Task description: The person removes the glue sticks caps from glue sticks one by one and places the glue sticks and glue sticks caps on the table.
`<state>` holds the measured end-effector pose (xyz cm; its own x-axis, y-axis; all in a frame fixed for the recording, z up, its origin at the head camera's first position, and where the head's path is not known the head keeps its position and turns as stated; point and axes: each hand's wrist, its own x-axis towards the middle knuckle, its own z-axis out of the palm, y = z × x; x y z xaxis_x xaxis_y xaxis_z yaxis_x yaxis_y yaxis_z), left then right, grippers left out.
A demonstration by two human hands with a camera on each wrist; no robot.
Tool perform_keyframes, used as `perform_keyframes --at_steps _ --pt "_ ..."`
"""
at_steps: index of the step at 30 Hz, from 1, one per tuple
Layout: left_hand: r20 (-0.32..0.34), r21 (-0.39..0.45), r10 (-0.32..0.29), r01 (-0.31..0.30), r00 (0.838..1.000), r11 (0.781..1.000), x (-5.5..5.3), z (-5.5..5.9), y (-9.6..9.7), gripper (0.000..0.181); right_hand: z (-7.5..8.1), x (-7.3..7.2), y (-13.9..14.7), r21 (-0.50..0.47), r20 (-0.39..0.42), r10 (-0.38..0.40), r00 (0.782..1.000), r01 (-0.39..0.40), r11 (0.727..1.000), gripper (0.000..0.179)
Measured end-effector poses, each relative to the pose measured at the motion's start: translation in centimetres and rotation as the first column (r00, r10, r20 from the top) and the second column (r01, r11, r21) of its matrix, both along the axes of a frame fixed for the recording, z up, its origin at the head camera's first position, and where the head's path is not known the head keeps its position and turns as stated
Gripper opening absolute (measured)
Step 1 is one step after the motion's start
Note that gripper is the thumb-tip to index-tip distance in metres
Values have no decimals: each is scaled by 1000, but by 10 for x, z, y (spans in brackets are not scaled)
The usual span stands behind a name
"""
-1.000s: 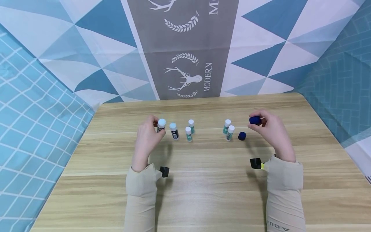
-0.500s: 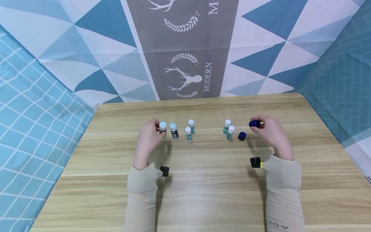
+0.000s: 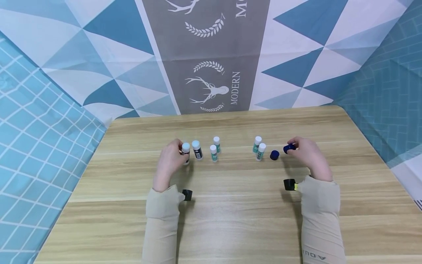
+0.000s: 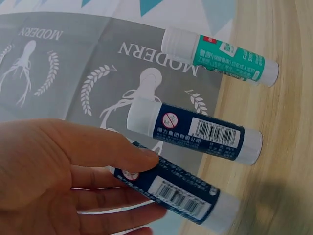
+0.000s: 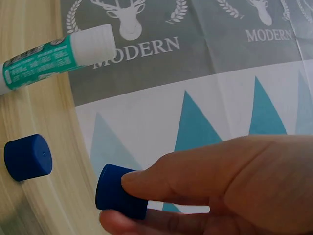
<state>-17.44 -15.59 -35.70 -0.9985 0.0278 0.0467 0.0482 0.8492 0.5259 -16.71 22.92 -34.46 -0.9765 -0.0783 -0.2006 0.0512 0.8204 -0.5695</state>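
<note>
My left hand (image 3: 170,157) grips a navy-labelled glue stick (image 4: 181,186) with a white cap, thumb on the near side and fingers behind. It stands roughly upright, low at the table. Just right of it is a second navy glue stick (image 3: 197,152), upright. Over on the right, my right hand (image 3: 308,152) pinches a short dark blue cylinder (image 5: 115,188), like a cap, between thumb and fingers, close over the table. A matching dark blue cylinder (image 5: 29,156) sits on the wood to its left, apart from the held one.
Two slim green glue sticks (image 3: 214,154) with white caps stand right of the navy pair. Another green pair (image 3: 260,154) stands left of the blue cylinders. The wooden table (image 3: 230,212) ends at a patterned cloth backdrop (image 3: 211,44).
My left hand has lowered the navy glue stick toward the table, beside its match. My right hand has lowered the blue cylinder toward the table. The other objects stay put.
</note>
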Motion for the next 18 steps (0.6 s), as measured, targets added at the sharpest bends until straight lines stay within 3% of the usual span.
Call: perform_keyframes --at_steps 7,12,18 --pt "47 -18 -5 6 999 1000 0 1 -2 24 -3 0 1 34 98 -66 993 62 997 41" --pt "70 -14 -14 15 997 1000 -1 0 -2 25 -5 -1 0 36 165 -67 984 62 997 42" --pt "80 -13 -19 20 997 1000 0 -1 -3 25 -13 -4 3 40 190 -53 980 46 998 35"
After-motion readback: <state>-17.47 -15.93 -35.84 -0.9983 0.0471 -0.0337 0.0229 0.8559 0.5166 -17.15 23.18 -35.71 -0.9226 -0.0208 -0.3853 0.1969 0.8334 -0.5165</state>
